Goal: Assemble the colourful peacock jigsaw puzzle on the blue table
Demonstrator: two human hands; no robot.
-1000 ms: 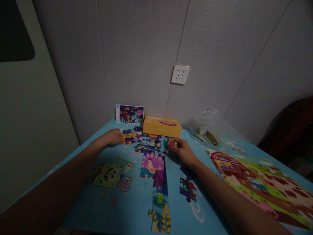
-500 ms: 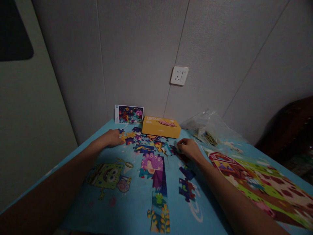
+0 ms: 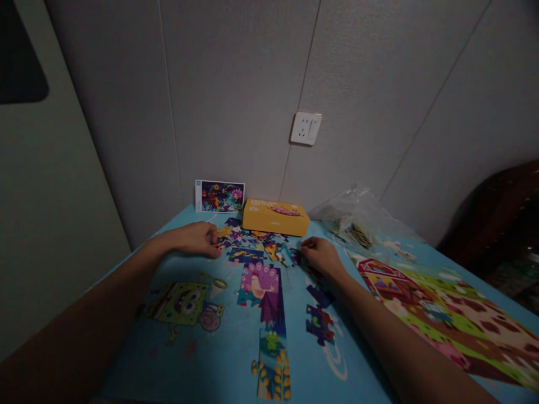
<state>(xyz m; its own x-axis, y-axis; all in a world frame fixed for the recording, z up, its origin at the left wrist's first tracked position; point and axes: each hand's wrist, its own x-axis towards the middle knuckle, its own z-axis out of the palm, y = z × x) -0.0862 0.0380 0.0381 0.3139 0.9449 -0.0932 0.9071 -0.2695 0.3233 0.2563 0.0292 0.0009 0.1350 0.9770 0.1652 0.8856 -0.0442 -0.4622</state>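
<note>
My left hand (image 3: 197, 238) hovers at the left side of a heap of loose jigsaw pieces (image 3: 248, 241), its thumb and fingers apart with nothing visible between them. At the right end of the heap, my right hand (image 3: 322, 255) has its fingers curled together beside a dark jigsaw piece (image 3: 294, 256). What those fingertips hold, if anything, is hidden. Nearer to me, a joined strip of puzzle with a pink peacock (image 3: 260, 283), a frog and yellow plants runs down the table. To its right lies a small joined section in purple and red (image 3: 320, 324).
A yellow box (image 3: 275, 217) and a picture card (image 3: 219, 196) stand by the wall. A clear plastic bag (image 3: 357, 221) sits at the back right, and a farm-scene picture (image 3: 442, 314) covers the right side of the blue table (image 3: 202, 365).
My left hand has drawn back slightly from the pieces, and its thumb and fingers have parted. My right hand stays in nearly the same spot. The view has shifted a little.
</note>
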